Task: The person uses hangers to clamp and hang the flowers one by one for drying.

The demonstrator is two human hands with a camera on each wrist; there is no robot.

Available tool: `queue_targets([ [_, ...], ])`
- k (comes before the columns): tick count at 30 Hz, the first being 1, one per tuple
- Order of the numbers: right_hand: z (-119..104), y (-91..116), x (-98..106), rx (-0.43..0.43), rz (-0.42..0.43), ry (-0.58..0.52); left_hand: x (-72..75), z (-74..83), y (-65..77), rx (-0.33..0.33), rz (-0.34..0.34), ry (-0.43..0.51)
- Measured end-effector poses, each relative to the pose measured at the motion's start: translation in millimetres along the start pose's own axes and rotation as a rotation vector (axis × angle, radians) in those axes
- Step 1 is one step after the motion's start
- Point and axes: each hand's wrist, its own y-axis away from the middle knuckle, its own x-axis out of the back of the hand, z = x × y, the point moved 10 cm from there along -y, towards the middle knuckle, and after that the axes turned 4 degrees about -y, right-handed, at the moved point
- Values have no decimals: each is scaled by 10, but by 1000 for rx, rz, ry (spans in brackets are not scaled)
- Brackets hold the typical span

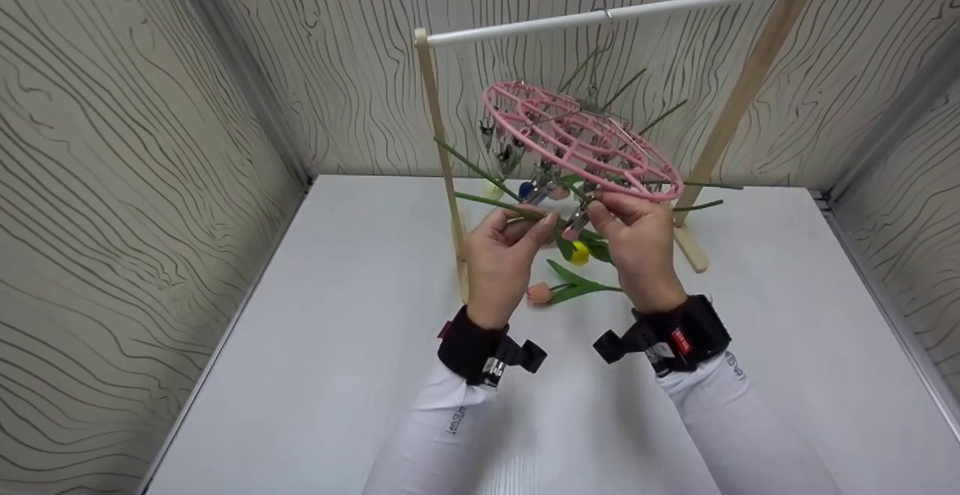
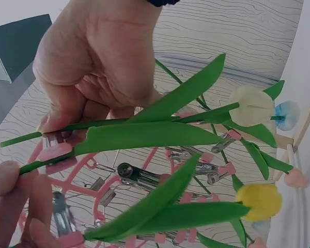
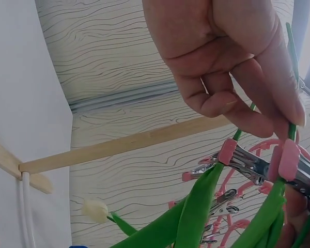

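Observation:
My left hand (image 1: pixel 502 262) pinches the handle end of a metal clip with pink tips (image 3: pixel 288 161), under the pink round hanger (image 1: pixel 637 180). A green tulip stem (image 2: pixel 28 168) runs between those tips, and a long leaf (image 2: pixel 144 138) spreads past them. The thumb and finger of my right hand (image 1: pixel 637 247) pinch this stem just beside the clip. Its flower cannot be told apart from the others. Close by, a second clip (image 2: pixel 72 237) holds another tulip's leaves, and a yellow tulip (image 1: pixel 579 253) hangs below. A white tulip (image 2: pixel 253 106) shows farther along.
Over the white table (image 1: pixel 300 375) stands a wooden frame (image 1: pixel 739 97) with a white rod (image 1: pixel 525 26). Several more clips and tulip stems crowd beneath the hanger. A peach tulip (image 1: pixel 538 293) lies below the hands. Patterned panels (image 1: pixel 360 105) enclose the table's back and sides.

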Motion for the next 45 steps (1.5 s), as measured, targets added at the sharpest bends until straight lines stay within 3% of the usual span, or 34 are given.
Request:
queue_targets([
  [8,118,-20,-19,-67,-38,-52,-9,63,-73,-14,-18,-10],
  [15,246,-48,-86,-118,-167,-115,-17,81,-125,-43,-47,-139],
  [20,305,-66,-156,-92,-322,-28,5,63,-123,-33,-63,-179],
  [23,350,-71,-157,-72,-357,58,25,39,-127,-32,-68,-207],
  [33,257,17,0,121,-216,387,83,-75,-174,-41,-41,-272],
  [40,31,312,228,390,-61,436,57,-127,-205,-58,-51,-348],
  [45,-11,529,499,486,-2,413,87,-185,-223,-17,-49,-370],
])
